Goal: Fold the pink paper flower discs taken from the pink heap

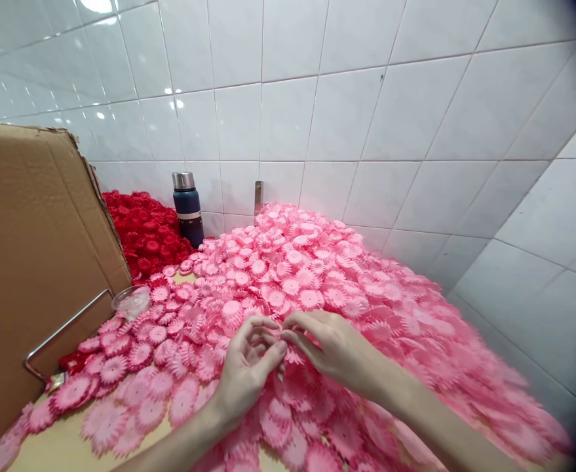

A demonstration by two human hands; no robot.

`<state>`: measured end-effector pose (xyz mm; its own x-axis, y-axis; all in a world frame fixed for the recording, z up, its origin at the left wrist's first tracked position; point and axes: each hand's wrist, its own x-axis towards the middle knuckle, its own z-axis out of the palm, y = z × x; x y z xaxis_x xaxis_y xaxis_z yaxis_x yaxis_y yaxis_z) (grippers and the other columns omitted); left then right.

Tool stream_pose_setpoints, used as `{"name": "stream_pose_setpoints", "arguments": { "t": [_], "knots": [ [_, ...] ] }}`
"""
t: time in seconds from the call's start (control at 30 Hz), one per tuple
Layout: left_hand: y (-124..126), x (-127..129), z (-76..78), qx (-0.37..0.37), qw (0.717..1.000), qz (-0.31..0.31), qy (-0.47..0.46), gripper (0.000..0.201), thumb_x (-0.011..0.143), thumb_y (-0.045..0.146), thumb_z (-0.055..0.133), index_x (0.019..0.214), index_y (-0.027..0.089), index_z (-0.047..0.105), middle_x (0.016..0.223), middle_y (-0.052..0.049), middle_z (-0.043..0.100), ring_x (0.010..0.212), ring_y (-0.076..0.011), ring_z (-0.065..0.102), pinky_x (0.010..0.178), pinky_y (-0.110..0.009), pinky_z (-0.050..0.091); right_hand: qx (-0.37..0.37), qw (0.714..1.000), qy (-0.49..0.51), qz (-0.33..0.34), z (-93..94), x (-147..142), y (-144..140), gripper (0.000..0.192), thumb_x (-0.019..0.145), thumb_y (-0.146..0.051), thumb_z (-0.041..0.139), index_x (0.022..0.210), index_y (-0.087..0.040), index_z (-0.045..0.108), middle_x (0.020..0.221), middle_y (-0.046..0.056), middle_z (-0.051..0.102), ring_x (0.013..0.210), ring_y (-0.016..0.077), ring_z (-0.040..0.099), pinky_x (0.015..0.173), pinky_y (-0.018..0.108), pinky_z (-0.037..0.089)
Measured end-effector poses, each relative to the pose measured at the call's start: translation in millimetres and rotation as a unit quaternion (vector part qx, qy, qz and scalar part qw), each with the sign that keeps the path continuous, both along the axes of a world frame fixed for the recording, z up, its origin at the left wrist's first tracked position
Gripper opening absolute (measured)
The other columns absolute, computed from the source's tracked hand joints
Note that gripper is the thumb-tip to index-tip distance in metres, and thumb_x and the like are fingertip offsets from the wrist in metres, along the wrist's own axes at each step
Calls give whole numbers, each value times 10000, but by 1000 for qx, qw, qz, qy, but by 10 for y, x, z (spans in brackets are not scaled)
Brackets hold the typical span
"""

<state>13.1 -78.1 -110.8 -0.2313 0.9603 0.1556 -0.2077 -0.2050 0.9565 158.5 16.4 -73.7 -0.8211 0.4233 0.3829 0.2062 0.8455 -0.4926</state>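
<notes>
meeting fingertip to fingertip over the heap of pink flower pieces (317, 275), left hand (246, 370) and right hand (334, 347) both pinching at something small between them, too tiny to make out. lying spread across the table (66, 449), reaching the tiled wall. sitting behind: red flower pieces (147, 233), a blue flask (188, 208), a cardboard sheet (32, 262), a clear cup (131, 301).

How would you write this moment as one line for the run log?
left hand: pinching, item unclear | right hand: fingertips meet left | under hands: pink paper flowers | behind: red paper flowers, blue flask
</notes>
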Motion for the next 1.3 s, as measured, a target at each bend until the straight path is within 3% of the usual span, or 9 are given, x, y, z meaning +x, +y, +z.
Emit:
{"name": "stream_pose_setpoints", "arguments": {
  "t": [0.2, 0.33, 0.5, 0.87, 1.0, 1.1, 1.13, 1.2, 1.3],
  "knots": [
    [-4, 26, -82, 7, 1000, 11, -15, 275, 846, 305, 683, 1025, 194, 506, 765, 36, 566, 630, -76, 566, 609, -206, 486, -10, 998, -41, 56, 110, 100, 67, 128, 956, -220, 507, 946, -192, 631, 816, 22, 679, 683, 128, 600, 605, 247, 438],
    [25, 24, -120, 9, 999, 14, -34, 328, 838, 310, 691, 1057, 208, 470, 729, 50, 567, 613, -81, 568, 610, -216, 486, 71, 995, -61, 37, 106, 105, 78, 155, 929, -144, 488, 887, -178, 634, 789, 48, 666, 673, 146, 588, 573, 254, 403],
    [12, 14, -74, -7, 1000, 27, 4, 289, 826, 288, 694, 1015, 199, 495, 743, 38, 562, 660, -86, 552, 635, -206, 463, 145, 988, -51, -27, 72, 73, 42, 170, 917, -137, 460, 809, -154, 590, 709, 58, 627, 629, 157, 549, 549, 268, 360],
    [17, 24, -71, -9, 996, 53, 72, 172, 865, 275, 629, 845, 194, 478, 791, 27, 463, 690, -98, 453, 602, -208, 392, 172, 973, -1, -155, 70, 30, 75, 159, 885, -130, 455, 742, -147, 522, 605, 29, 582, 516, 137, 527, 499, 258, 373],
    [3, 17, -87, 3, 996, 44, 82, 182, 869, 260, 610, 795, 191, 459, 757, 30, 442, 671, -102, 432, 588, -210, 379, 198, 959, 20, -200, 76, 209, 268, 238, 924, -142, 370, 755, -131, 537, 592, 56, 594, 426, 115, 510, 405, 220, 336],
    [20, 7, -96, 12, 996, 51, 79, 182, 857, 244, 619, 785, 188, 461, 761, 27, 451, 668, -103, 434, 590, -210, 386, 214, 928, 47, -302, 160, 412, 435, 295, 948, -352, 446, 751, -162, 553, 429, -31, 472, 327, 108, 420, 377, 226, 276],
    [32, 4, -94, 17, 995, 58, 73, 183, 855, 242, 621, 784, 188, 461, 765, 26, 450, 669, -102, 437, 595, -211, 392, 212, 921, 59, -320, 197, 450, 455, 359, 932, -439, 480, 689, -182, 537, 390, -46, 424, 320, 109, 400, 382, 234, 272],
    [52, 1, -83, 25, 995, 72, 64, 179, 858, 246, 624, 790, 188, 468, 774, 25, 454, 681, -103, 457, 613, -213, 414, 161, 937, 69, -301, 265, 448, 416, 464, 897, -536, 516, 577, -201, 494, 369, -43, 404, 316, 105, 387, 385, 246, 281],
    [56, 5, -50, 17, 996, 73, 55, 148, 859, 256, 635, 852, 187, 505, 816, 12, 496, 730, -116, 511, 652, -225, 459, -1, 982, 55, -179, 311, 288, 209, 423, 911, -500, 521, 632, -189, 585, 465, 4, 560, 363, 115, 471, 381, 251, 333]
  ]
}}
